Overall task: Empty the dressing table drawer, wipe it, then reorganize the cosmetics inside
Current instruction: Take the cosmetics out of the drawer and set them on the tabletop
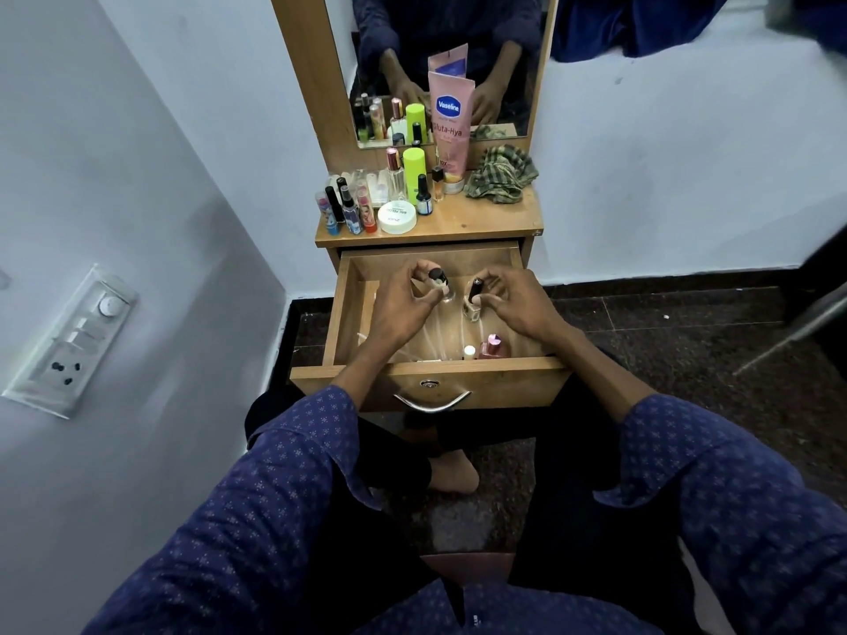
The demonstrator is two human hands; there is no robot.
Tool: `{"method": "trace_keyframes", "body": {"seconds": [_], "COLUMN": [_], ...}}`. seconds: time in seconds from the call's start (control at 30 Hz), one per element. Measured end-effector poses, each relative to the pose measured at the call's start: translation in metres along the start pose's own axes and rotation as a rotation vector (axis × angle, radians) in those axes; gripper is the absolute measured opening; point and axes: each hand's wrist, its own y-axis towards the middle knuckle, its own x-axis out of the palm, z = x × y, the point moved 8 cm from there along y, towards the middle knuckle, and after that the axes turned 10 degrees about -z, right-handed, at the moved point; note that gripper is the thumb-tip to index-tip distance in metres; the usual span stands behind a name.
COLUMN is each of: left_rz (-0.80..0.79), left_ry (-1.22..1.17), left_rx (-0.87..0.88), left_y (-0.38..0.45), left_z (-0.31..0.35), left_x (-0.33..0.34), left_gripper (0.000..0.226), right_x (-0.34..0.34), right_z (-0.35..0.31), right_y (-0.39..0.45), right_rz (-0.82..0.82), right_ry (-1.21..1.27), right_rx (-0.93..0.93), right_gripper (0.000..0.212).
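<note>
The wooden drawer (341, 309) of the dressing table stands pulled out in front of me. Inside it, my left hand (403, 309) pinches a small clear bottle with a dark cap (437, 279). My right hand (518, 307) pinches a small nail-polish bottle with a black cap (474, 297). A pink bottle with a rosy cap (492, 346) and a small white-topped item (469, 351) stand near the drawer's front wall. On the tabletop (481, 220) stand several cosmetics: a pink Vaseline tube (449, 126), a lime green bottle (414, 169), a white jar (398, 217) and slim tubes (348, 213).
A crumpled green checked cloth (502, 176) lies on the tabletop's right side. A mirror (440, 48) rises behind the table. A white wall with a switch panel (73, 341) is close on the left. Dark stone floor (664, 341) lies to the right.
</note>
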Motion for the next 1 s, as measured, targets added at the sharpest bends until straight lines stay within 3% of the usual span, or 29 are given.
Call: {"method": "trace_keyframes", "body": {"seconds": [0.17, 0.37, 0.73, 1.0], "left_rz": [0.151, 0.268, 0.258, 0.27], "left_ry": [0.161, 0.381, 0.463, 0.467], "left_rx": [0.11, 0.107, 0.1, 0.101], "left_y": [0.019, 0.051, 0.071, 0.075], "left_z": [0.041, 0.065, 0.057, 0.053], "left_x": [-0.032, -0.056, -0.048, -0.046], "left_gripper": [0.03, 0.044, 0.037, 0.042], "right_x": [-0.032, -0.073, -0.07, -0.061], "right_z": [-0.021, -0.057, -0.07, -0.067], "right_y": [0.023, 0.067, 0.123, 0.134], "right_rz": [0.105, 0.27, 0.392, 0.357], "right_ry": [0.093, 0.076, -0.136, -0.123], "right_rx": [-0.048, -0.092, 0.0, 0.02], "right_gripper": [0.017, 0.021, 0.022, 0.023]}}
